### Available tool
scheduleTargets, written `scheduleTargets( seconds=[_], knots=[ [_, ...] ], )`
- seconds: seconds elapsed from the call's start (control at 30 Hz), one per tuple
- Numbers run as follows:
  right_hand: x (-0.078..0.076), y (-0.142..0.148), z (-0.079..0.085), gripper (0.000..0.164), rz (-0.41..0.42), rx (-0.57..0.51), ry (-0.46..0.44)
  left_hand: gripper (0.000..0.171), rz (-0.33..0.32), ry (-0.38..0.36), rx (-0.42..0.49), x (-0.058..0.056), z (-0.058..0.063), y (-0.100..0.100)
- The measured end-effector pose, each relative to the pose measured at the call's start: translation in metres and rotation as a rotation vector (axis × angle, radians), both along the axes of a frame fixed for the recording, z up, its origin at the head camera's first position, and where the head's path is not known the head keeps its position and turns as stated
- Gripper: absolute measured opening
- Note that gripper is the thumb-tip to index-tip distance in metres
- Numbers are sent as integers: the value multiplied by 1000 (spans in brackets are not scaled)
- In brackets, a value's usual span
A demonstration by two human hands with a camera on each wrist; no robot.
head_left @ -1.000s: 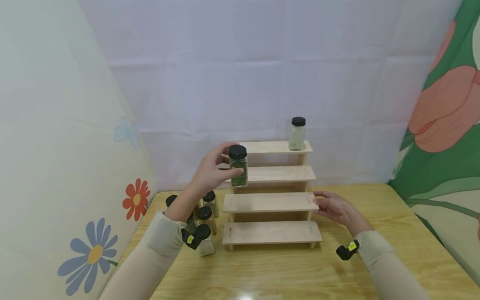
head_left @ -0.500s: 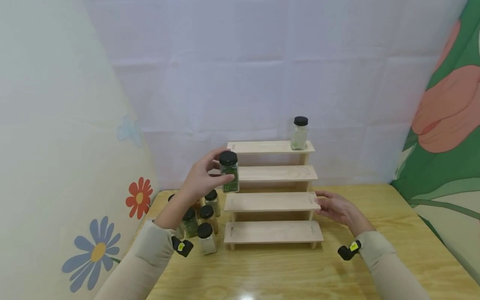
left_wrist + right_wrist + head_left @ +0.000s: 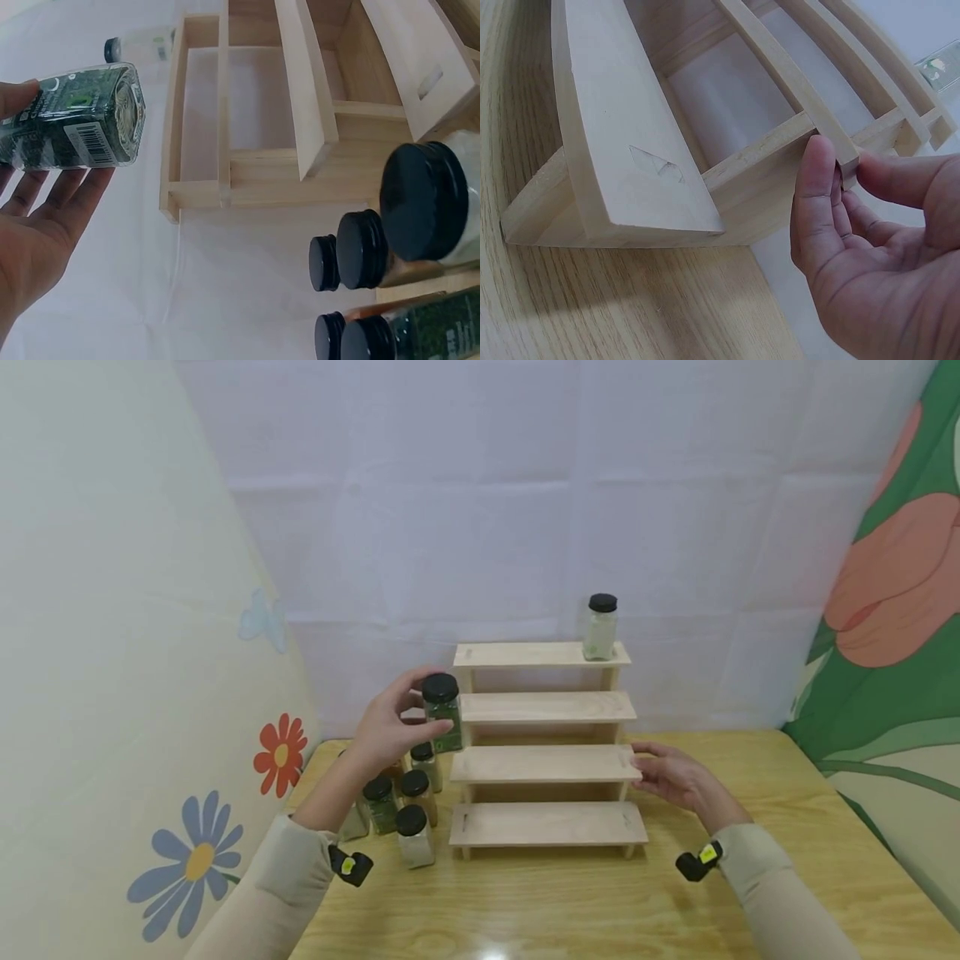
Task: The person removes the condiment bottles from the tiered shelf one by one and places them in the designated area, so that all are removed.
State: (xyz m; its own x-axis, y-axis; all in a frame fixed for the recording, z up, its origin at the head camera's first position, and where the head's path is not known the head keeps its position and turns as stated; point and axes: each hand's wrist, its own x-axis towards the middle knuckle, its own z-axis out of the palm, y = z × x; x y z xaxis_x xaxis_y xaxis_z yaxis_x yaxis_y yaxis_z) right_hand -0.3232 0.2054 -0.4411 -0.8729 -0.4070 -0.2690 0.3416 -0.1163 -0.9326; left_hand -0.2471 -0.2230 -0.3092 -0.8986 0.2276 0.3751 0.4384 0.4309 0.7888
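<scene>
My left hand (image 3: 393, 722) grips a square glass spice jar (image 3: 442, 714) with a black lid and green flakes inside, raised at the left side of the tiered wooden shelf (image 3: 543, 763). In the left wrist view the held jar (image 3: 79, 116) shows its base and a barcode label. My right hand (image 3: 670, 777) pinches the right end of the shelf's second step from the bottom. The right wrist view shows thumb and fingertips (image 3: 821, 154) about that board's corner. On the top step, at the right, stands a pale-filled jar (image 3: 600, 631) with a black lid.
Several black-lidded spice jars (image 3: 414, 837) stand grouped on the wooden table (image 3: 525, 902), left of the shelf. A white cloth (image 3: 420, 527) hangs behind. Flower-printed panels (image 3: 885, 602) flank both sides.
My left hand has moved left and slightly down with the green spice jar, from in front of the shelf to its left edge. The right hand keeps its hold on the shelf.
</scene>
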Motion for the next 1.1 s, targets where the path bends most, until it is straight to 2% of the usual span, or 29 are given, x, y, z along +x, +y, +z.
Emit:
scheduleTargets(
  seconds=[0.37, 0.6, 0.77, 1.1],
  knots=[
    [-1, 0, 0, 55, -4, 7, -10, 66, 12, -39, 7, 11, -13, -22],
    [-3, 0, -1, 56, -7, 23, -6, 67, -10, -117, 22, 22, -18, -38],
    [-2, 0, -1, 58, -7, 35, -1, 66, 7, -94, -10, 30, -21, -48],
    [-2, -1, 0, 58, -5, 29, -2, 66, 13, -73, -6, 39, -31, -65]
  ],
)
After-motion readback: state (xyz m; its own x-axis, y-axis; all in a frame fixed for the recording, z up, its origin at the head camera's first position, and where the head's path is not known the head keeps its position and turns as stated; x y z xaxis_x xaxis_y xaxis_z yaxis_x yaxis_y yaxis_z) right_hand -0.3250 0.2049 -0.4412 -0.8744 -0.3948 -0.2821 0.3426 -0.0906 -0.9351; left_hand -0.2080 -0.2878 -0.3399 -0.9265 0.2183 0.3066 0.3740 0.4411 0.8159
